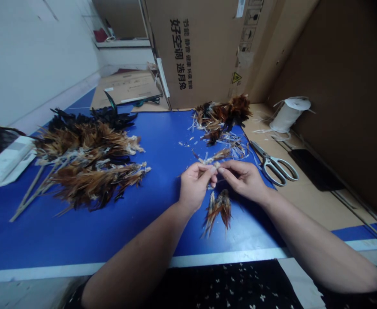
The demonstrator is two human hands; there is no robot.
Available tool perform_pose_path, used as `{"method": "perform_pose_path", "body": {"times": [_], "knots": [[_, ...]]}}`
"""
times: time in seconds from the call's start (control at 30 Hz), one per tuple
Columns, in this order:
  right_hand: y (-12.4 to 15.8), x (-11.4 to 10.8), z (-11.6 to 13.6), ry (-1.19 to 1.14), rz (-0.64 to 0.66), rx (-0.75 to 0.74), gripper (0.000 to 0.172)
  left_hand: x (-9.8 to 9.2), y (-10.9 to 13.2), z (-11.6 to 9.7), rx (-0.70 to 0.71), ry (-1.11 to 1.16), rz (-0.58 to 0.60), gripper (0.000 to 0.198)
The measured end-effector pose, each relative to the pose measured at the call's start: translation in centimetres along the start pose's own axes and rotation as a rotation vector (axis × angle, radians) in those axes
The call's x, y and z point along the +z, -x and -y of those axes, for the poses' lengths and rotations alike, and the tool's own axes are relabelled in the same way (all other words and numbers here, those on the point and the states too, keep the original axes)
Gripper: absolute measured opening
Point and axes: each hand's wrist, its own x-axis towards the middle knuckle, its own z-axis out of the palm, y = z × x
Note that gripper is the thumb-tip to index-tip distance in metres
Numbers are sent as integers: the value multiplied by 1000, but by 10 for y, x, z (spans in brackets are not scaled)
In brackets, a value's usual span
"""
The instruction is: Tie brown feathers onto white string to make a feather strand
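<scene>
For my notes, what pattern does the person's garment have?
The garment is black with small white motifs, best in the head view.

blue tabletop (163,141), brown-and-black feathers (88,140), white spool (286,118), black garment (239,285) with small white print

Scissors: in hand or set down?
Set down: the scissors lie untouched beside the right hand, which holds a small pale piece together with the left hand.

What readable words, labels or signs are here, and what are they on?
"好空调 选月兔": cardboard panel.
"节能 静音 健康 环保 智能": same panel.
Yellow warning triangle: same panel; mark beside it too small to read.
Boxed symbols: same panel, no readable words.
White sticker, panel top: illegible.
</scene>
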Motion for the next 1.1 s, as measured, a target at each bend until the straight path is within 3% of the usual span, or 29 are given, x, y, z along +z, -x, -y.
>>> {"method": "perform_pose_path", "body": {"times": [0.13,0.3,0.37,0.6,0.83,1.1], "knots": [[0,6,-2,30,-79,-5,23,-2,2,5,34,-96,-11,21],[0,6,-4,46,-131,69,29,-9,-2,-1,305,-371,11,13],[1,6,-5,21,-127,111,32,-11,-3,-7,352,-450,37,13],[-1,2,-2,-116,-61,224,38,-9,-3,-12,311,-472,86,10],[1,9,0,-120,-123,236,38,-10,0,-3,294,-446,45,12],[0,3,3,-251,-59,335,39,-10,1,-10,370,-523,73,10]]}}
